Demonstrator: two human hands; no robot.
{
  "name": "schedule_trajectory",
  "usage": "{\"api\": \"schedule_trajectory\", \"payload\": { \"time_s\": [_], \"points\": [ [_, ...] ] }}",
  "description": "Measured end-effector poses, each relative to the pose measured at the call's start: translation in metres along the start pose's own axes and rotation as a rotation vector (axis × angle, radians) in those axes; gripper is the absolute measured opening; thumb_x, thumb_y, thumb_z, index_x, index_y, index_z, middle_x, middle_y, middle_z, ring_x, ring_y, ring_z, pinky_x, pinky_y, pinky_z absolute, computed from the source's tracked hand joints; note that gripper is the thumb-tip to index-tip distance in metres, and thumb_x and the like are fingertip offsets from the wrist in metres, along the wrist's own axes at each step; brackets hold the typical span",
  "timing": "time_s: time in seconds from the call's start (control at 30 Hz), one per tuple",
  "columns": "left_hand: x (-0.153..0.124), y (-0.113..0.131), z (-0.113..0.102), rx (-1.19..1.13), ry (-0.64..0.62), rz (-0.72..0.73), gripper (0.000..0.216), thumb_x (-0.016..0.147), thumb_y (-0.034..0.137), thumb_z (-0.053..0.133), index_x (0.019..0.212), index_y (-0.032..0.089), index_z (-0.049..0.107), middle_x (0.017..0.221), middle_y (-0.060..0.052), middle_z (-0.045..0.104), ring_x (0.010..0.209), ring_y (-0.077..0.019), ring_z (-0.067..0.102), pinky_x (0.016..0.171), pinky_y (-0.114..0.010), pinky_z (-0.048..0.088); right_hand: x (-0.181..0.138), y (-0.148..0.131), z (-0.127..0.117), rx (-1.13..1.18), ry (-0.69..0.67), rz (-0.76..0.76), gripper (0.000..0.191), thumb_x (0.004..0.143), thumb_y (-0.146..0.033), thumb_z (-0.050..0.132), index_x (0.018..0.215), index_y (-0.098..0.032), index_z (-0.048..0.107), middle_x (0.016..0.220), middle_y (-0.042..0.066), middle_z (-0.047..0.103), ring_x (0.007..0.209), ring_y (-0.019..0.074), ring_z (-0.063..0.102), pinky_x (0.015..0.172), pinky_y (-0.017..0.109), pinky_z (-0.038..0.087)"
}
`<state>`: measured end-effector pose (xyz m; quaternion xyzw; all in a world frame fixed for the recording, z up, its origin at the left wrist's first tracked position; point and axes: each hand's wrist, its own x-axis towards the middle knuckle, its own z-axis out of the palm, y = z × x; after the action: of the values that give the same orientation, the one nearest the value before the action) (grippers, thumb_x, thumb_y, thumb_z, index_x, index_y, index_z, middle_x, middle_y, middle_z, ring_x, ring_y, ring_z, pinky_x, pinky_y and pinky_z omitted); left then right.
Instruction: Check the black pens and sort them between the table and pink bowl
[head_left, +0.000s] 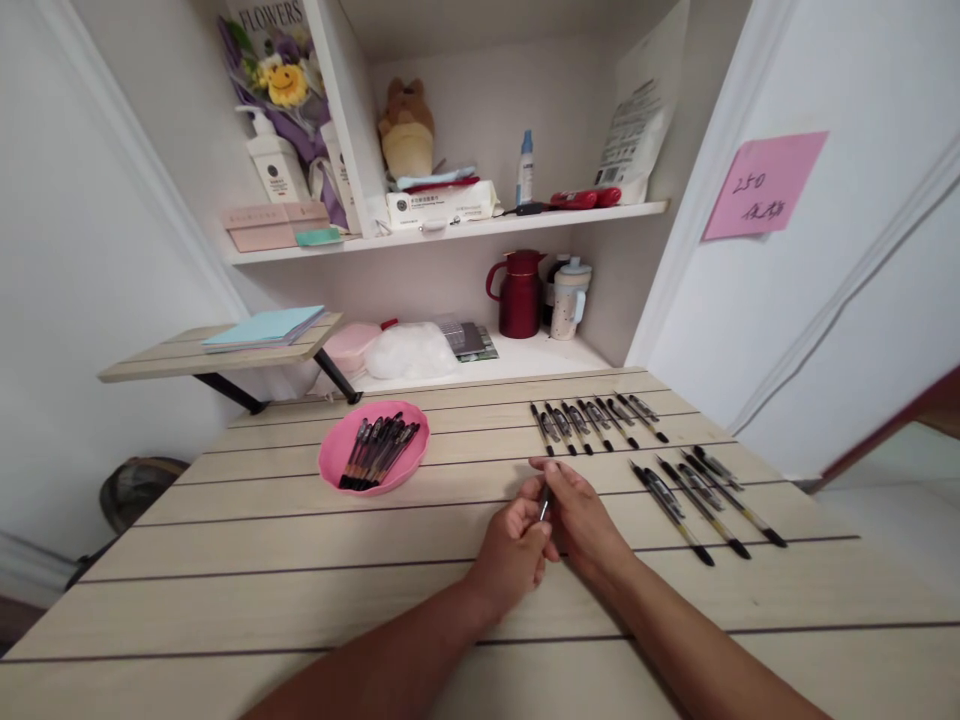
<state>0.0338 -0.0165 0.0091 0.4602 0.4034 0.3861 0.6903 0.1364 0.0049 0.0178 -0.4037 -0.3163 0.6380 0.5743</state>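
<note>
Over the middle of the table my left hand and my right hand meet, fingers closed around a pen. Only a short dark and silvery stretch of it shows between the fingers; the rest is hidden. To the left sits a pink bowl with several dark pens lying in it. Right of my hands, uncapped pen bodies lie slanted in a near group, each with a loose cap beside it. A farther row of pen bodies and caps lies behind them.
A small raised shelf holding blue paper stands at the table's back left. Behind the table, a cubby holds a red jug, a pale cup and a white plastic bag. A pink note hangs on the right wall.
</note>
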Motion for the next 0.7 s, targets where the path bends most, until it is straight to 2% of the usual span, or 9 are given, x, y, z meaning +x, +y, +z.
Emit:
{"api": "schedule_trajectory", "payload": {
  "time_s": [0.07,0.17,0.33,0.4,0.57,0.63,0.7],
  "points": [
    [0.0,-0.002,0.004,0.026,-0.006,0.012,0.024,0.074,0.03,0.053,0.093,0.016,0.049,0.048,0.007,0.048,0.028,-0.001,0.026,0.032,-0.016,0.016,-0.002,0.001,0.003,0.001,0.053,-0.008,0.036,0.073,-0.049,0.053,0.095,-0.021,0.046,0.062,-0.003,0.057,0.039,0.0119,0.052,0.027,0.019,0.031],
    [-0.003,0.002,0.002,-0.03,-0.073,-0.053,0.021,0.076,0.032,0.051,0.089,0.015,0.048,0.048,0.006,0.049,0.027,-0.0005,0.023,0.031,-0.016,0.012,-0.003,0.001,0.005,0.009,0.152,-0.04,0.029,0.073,-0.043,0.055,0.09,-0.021,0.046,0.057,-0.005,0.054,0.048,0.0137,0.057,0.031,0.018,0.036],
    [-0.006,0.016,-0.01,-0.293,-0.24,-0.267,0.028,0.07,0.033,0.061,0.083,0.019,0.041,0.056,0.005,0.052,0.032,0.0019,0.019,0.035,-0.013,0.006,-0.001,-0.007,0.001,-0.011,0.116,-0.074,0.027,0.073,-0.041,0.056,0.087,-0.019,0.049,0.052,-0.005,0.052,0.048,0.0105,0.056,0.035,0.015,0.034],
    [-0.005,0.014,-0.011,-0.259,-0.232,-0.222,0.029,0.069,0.035,0.062,0.082,0.018,0.042,0.055,0.005,0.052,0.031,0.0018,0.021,0.034,-0.013,0.008,-0.002,-0.009,0.0,0.005,0.088,-0.08,0.028,0.073,-0.041,0.056,0.087,-0.018,0.05,0.052,-0.005,0.052,0.048,0.0096,0.056,0.036,0.015,0.033],
    [-0.002,-0.001,-0.001,0.014,-0.072,-0.015,0.027,0.074,0.041,0.052,0.08,0.015,0.045,0.054,0.004,0.051,0.027,-0.0009,0.029,0.029,-0.016,0.016,-0.004,-0.003,0.003,0.096,0.022,-0.01,0.034,0.073,-0.046,0.054,0.094,-0.02,0.048,0.063,-0.002,0.059,0.046,0.0116,0.055,0.028,0.016,0.031],
    [-0.002,-0.005,0.003,0.064,-0.043,0.005,0.025,0.075,0.038,0.05,0.083,0.015,0.046,0.052,0.005,0.05,0.027,-0.0013,0.029,0.029,-0.016,0.016,-0.004,0.002,0.004,0.107,0.067,-0.008,0.032,0.073,-0.048,0.054,0.088,-0.02,0.048,0.061,-0.003,0.057,0.039,0.0107,0.051,0.024,0.017,0.028],
    [-0.002,-0.006,0.005,0.077,-0.048,-0.001,0.026,0.076,0.036,0.05,0.091,0.015,0.046,0.049,0.008,0.047,0.026,-0.0015,0.028,0.029,-0.016,0.016,-0.004,0.005,0.005,0.106,0.138,-0.052,0.029,0.073,-0.048,0.054,0.078,-0.02,0.047,0.054,-0.005,0.053,0.037,0.0095,0.048,0.026,0.018,0.03]
  ]
}}
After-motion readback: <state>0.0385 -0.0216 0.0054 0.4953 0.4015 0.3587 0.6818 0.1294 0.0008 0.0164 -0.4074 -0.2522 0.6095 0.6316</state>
